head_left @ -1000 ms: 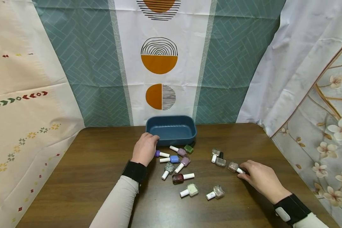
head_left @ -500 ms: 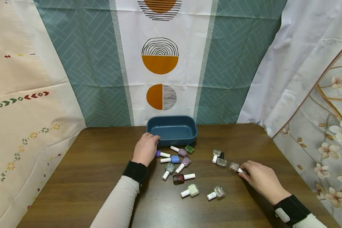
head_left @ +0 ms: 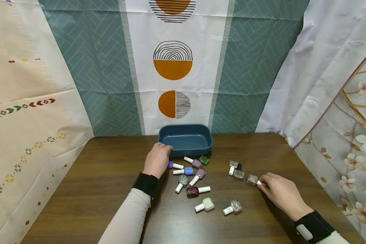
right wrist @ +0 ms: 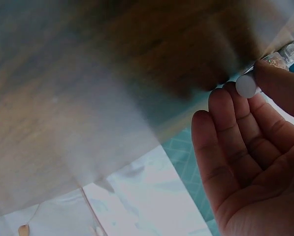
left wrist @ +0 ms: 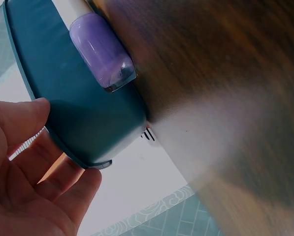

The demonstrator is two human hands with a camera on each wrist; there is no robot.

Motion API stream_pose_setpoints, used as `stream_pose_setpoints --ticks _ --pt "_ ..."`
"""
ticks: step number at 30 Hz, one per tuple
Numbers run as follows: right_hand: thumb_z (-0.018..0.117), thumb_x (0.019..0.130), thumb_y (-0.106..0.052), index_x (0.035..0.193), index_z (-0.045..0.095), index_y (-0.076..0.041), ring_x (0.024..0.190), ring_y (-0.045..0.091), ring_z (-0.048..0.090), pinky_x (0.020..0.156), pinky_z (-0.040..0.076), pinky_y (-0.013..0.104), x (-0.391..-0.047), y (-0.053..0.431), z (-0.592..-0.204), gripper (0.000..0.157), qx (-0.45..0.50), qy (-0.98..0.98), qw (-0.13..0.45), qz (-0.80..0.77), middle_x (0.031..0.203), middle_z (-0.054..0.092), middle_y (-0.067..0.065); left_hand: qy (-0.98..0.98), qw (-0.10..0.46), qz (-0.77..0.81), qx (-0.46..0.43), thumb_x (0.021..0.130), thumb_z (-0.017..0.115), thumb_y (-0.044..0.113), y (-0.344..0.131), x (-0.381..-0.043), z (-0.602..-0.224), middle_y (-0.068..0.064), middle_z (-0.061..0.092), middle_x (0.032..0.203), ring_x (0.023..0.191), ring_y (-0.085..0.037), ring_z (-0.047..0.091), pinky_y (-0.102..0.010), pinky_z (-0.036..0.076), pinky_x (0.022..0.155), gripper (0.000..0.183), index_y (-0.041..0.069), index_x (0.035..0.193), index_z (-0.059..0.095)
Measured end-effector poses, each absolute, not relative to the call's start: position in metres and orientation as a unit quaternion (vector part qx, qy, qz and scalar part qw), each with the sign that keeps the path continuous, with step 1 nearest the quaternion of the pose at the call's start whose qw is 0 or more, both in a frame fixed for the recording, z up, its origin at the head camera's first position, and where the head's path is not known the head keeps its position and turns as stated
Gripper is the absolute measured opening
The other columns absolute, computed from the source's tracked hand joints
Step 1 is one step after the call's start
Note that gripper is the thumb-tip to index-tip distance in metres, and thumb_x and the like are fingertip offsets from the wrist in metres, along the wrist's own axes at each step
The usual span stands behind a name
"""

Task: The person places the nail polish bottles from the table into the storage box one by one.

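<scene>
My left hand (head_left: 157, 159) grips the rim of a dark blue plastic bin (head_left: 187, 152) at its left front corner. In the left wrist view the thumb lies on the bin's outer wall (left wrist: 87, 113), and the fingers curl at its rim. A purple nail polish bottle (left wrist: 102, 51) lies beside that wall. Off to the right, my right hand (head_left: 280, 189) pinches the white cap of a glittery nail polish bottle (head_left: 252, 179), which lies on the table. The right wrist view shows the cap (right wrist: 246, 86) between thumb and fingers, with most of the bottle hidden.
Several nail polish bottles lie between the hands, among them a blue one (head_left: 189, 171), a dark red one (head_left: 192, 192), a pale green one (head_left: 208, 204) and a glitter one (head_left: 237, 206). A green bottle (head_left: 204, 160) sits near the bin. Fabric hangs behind the wooden table (head_left: 85, 196).
The whole head view has shifted slightly to the right. Both hands keep their places, on the bin's rim and on the glittery bottle's cap.
</scene>
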State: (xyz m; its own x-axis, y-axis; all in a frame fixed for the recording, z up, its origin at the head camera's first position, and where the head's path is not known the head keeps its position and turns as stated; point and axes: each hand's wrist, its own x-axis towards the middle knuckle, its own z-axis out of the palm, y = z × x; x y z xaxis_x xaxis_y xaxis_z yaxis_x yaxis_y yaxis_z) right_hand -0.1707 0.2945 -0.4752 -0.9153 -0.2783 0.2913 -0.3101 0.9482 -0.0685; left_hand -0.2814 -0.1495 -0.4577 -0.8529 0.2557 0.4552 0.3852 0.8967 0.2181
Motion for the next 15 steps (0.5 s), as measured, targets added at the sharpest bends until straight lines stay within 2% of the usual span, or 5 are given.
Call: stream_pose_setpoints --ticks 15 --pt "0.093 0.088 -0.009 0.094 0.079 -0.011 0.067 0.012 0.06 0.057 0.052 0.038 -0.1709 0.2983 -0.4729 0.015 0.176 -0.965 0.19 0.038 0.08 0.059 -0.008 -0.951 0.214 -0.143 -0.17 0.106 0.072 0.001 -0.1497 -0.283 -0.4603 -0.014 0.08 0.111 0.118 -0.035 0.068 -0.045 0.059 0.103 0.016 0.003 0.117 0.083"
